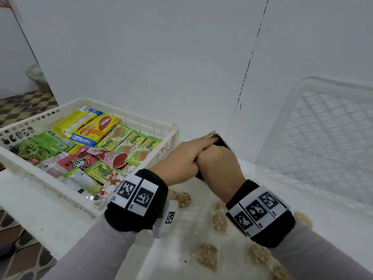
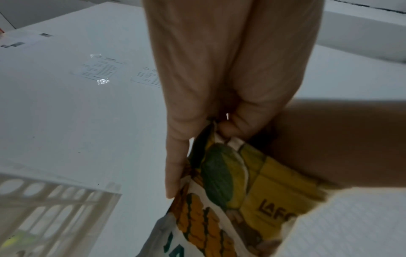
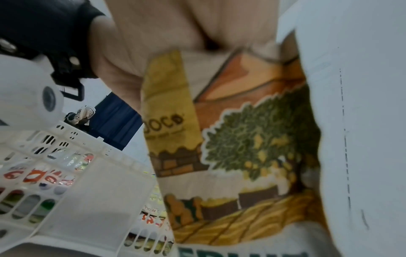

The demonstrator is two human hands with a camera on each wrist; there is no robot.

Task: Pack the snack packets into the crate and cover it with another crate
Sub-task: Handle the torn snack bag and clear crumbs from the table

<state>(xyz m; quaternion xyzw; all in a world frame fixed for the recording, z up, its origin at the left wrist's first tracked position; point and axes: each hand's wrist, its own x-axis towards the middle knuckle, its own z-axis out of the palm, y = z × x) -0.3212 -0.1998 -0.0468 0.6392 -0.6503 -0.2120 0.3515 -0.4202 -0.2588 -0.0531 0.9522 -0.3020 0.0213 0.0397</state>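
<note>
We see both hands meet at the top edge of a large white snack packet printed with a tree and yellow fruit (image 3: 252, 147), held above the white desk (image 1: 50, 225). Our left hand (image 1: 177, 160) pinches that edge, fingers (image 2: 178, 156) curled on it; our right hand (image 1: 218, 164) grips it too. Just left sits the cream slotted plastic crate (image 1: 121, 184), full of colourful snack packets (image 1: 105, 142). The second white mesh crate (image 1: 323, 134) leans against the wall on our right.
</note>
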